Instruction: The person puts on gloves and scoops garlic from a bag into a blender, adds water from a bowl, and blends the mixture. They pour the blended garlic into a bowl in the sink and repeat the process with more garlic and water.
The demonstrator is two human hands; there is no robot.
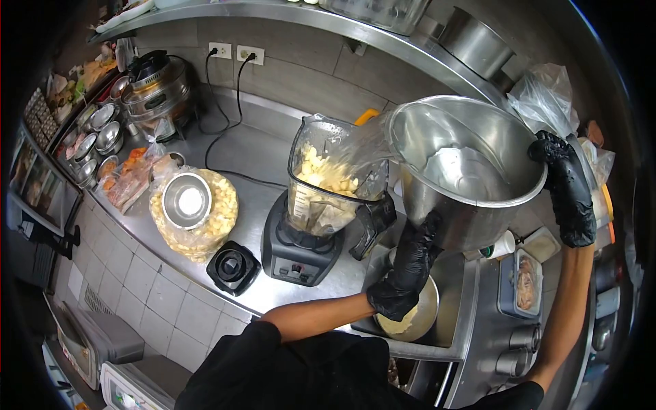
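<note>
Both my hands wear black gloves and hold a large steel pot (471, 219), tilted to the left. My left hand (410, 266) is closed against its near lower side, the fingertips partly hidden. My right hand (566, 188) grips the rim at the right. Clear liquid (365, 147) streams from the pot's lip into the blender jar (321, 205). Pale yellow chunks (318, 171) fill much of that jar, which stands on a dark blender base (297, 253). The black jar lid (234, 267) lies on the counter to the left of the base.
A bag of pale chunks (222, 219) sits on the counter (253, 147) with a steel bowl (186, 200) on top. Below my left hand, a bowl with yellowish contents (410, 324) rests in the sink. A steel shelf (273, 10) runs overhead. Black cords (225, 128) hang from wall outlets.
</note>
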